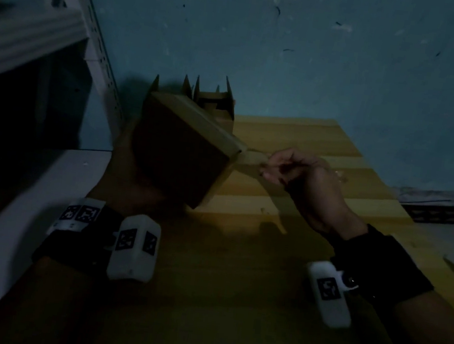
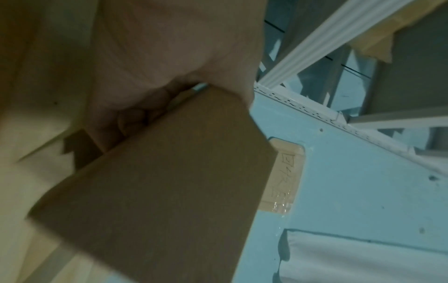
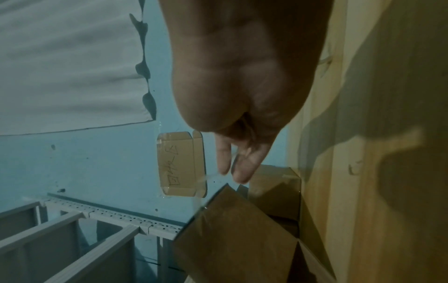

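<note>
Above the desk (image 1: 235,274), the cardboard box (image 1: 182,148) is gripped tilted by the left hand (image 2: 157,67). A tape strip (image 1: 251,160) at its 3 o'clock corner is pinched by the right hand (image 1: 305,179); even tension is advised, box kept steady.

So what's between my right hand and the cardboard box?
A short strip of tape runs from a corner of the cardboard box to the right hand, which pinches its free end. The head view shows it.

Cardboard piece (image 3: 180,162) on the wall (image 3: 97,162): you read a pen-drawn square and illegible strokes. Your wrist units (image 1: 135,246): black-and-white square code markers, no legible text.
</note>
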The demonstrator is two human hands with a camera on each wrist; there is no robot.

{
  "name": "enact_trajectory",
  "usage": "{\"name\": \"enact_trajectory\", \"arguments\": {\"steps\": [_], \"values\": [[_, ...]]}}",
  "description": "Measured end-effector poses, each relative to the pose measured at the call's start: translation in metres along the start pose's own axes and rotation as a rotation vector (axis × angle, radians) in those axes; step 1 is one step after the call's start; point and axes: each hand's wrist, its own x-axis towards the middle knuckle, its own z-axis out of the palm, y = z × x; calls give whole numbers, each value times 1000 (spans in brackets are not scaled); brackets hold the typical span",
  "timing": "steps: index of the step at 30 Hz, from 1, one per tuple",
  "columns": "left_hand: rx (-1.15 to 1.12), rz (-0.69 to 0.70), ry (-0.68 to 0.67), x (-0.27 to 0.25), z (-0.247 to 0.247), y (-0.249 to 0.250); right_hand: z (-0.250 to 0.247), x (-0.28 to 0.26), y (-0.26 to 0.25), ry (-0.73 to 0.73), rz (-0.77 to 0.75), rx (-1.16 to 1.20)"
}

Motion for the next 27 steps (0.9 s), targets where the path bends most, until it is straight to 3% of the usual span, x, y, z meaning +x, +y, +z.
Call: {"name": "enact_trajectory", "arguments": {"steps": [2, 5, 11, 17, 20, 27], "values": [[-49, -105, -88, -2, 1, 0, 6, -5, -3, -82, 99, 116], [-79, -121, -199, -4, 1, -7, 14, -10, -9, -186, 204, 124], [-26, -50, -313, 2, 3, -12, 17, -17, -10, -259, 173, -277], [42, -56, -302, 3, 0, -12, 18, -14, -4, -122, 77, -208], [20, -107, -288, 5, -5, -7, 12, -12, -5, -130, 13, -180], [4, -9, -232, 0, -4, -11, 10, -14, -18, -226, -88, 2]]}}
